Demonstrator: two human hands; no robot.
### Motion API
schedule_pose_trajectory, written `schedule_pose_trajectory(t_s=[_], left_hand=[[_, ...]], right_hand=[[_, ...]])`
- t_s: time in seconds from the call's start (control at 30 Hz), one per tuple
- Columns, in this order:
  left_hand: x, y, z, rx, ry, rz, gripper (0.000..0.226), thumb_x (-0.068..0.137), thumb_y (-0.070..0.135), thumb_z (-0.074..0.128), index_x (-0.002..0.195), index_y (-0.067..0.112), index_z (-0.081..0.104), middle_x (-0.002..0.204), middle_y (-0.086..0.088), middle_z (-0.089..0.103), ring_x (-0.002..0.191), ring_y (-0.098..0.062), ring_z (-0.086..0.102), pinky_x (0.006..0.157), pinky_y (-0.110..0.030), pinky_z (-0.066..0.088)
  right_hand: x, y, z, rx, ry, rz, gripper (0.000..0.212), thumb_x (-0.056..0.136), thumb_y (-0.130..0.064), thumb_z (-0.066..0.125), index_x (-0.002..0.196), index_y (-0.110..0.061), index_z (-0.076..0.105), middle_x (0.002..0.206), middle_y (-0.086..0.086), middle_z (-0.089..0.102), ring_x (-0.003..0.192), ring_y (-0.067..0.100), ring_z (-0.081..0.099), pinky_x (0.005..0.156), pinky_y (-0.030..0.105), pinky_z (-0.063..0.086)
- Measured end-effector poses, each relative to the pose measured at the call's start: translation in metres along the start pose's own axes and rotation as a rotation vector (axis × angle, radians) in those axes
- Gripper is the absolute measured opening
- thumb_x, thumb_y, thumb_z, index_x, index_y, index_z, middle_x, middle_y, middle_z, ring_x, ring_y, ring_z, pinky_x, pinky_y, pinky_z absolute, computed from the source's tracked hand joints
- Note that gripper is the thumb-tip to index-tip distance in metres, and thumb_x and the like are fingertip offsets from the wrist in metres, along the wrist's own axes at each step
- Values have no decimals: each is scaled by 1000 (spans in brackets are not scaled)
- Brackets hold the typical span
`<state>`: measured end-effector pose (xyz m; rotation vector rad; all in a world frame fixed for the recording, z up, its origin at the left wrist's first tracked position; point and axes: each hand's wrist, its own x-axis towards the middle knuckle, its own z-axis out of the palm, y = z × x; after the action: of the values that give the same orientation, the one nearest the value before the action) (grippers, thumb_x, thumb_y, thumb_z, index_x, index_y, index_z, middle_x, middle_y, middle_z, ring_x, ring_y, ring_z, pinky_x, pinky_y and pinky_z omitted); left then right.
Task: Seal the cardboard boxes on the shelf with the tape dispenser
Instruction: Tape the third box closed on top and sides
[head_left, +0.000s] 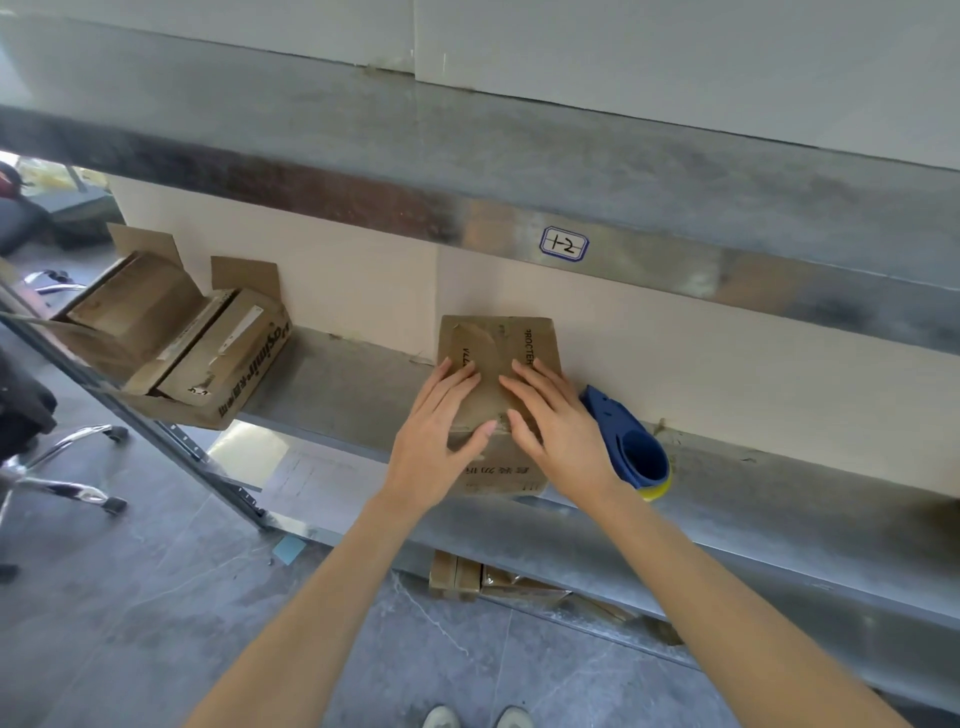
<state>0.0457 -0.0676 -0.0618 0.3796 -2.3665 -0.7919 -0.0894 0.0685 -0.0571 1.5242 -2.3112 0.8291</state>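
Note:
A small cardboard box (498, 343) with printed letters sits on the grey metal shelf (337, 384), its top flaps folded down. My left hand (441, 431) and my right hand (556, 426) both lie flat on its top with straight fingers, thumbs meeting near the front edge. The blue tape dispenser (628, 441), with a yellow roll at its near end, lies on the shelf just right of the box, beside my right wrist. Neither hand touches it. Two larger boxes (176, 338) with open flaps stand at the shelf's left end.
An upper shelf beam carries a label marked 1-2 (564, 244). A lower shelf holds flattened cardboard (467, 577). Chair legs on castors (67, 467) stand on the grey tiled floor at left. My shoes (478, 717) show at the bottom edge.

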Motion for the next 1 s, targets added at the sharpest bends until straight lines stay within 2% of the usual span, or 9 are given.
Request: schedule_pose_trajectory(t_s=[0.13,0.23,0.33,0.47,0.63,0.73,0.83,0.9,1.0], left_hand=[[1,1,-2,-62,-9,-18,58,94,50,55,141,15,52,150,6,47,149,-10,25,113,-7,19],[0,3,0,-140,-2,-70,56,95,50,54,140,17,53,149,9,47,149,-6,24,116,-14,21],[0,2,3,-180,24,-103,53,94,47,55,139,18,55,147,10,49,148,-6,26,117,-18,22],[3,1,0,-210,6,-107,53,92,48,57,137,20,56,147,14,49,147,-2,25,117,-17,23],[1,4,3,-388,16,-212,52,90,49,60,136,24,56,155,16,36,150,-7,20,117,-41,36],[1,6,8,-455,64,-245,46,89,46,63,131,27,59,153,21,35,149,-12,25,105,-36,49],[2,5,12,-440,95,-244,38,89,32,71,126,28,61,150,21,39,147,-12,29,106,-54,46],[2,3,13,-409,100,-234,37,89,26,73,124,25,62,149,17,42,147,-12,29,111,-53,40],[0,3,9,-391,62,-235,41,88,41,70,126,28,61,150,18,40,148,-13,27,113,-51,39]], right_hand=[[2,-1,-3,96,-57,41,49,100,-42,41,135,-13,60,147,6,52,142,24,40,116,41,35],[2,-1,-9,252,-136,142,60,96,-59,41,140,-20,55,153,-3,43,148,14,26,116,26,22],[2,-1,-9,259,-131,144,66,92,-66,43,139,-22,56,153,-5,42,148,12,24,114,24,20],[4,-1,-12,348,-135,189,59,91,-58,53,137,-22,58,152,-8,43,148,8,24,116,23,21],[-1,-4,-16,458,-106,278,48,93,-50,59,136,-28,56,154,-16,33,149,-1,12,113,11,15],[-4,-4,-9,506,-29,318,43,92,-49,58,131,-30,59,154,-11,35,151,8,14,117,22,22],[-3,-5,-6,561,-9,349,34,93,-31,67,126,-27,62,153,-8,38,151,8,14,116,19,22],[-3,-5,-7,557,-18,348,33,94,-26,67,126,-26,62,153,-8,38,151,8,14,115,15,20],[-2,-4,-11,546,-52,339,34,93,-29,67,127,-27,61,152,-11,37,150,7,16,111,8,19]])
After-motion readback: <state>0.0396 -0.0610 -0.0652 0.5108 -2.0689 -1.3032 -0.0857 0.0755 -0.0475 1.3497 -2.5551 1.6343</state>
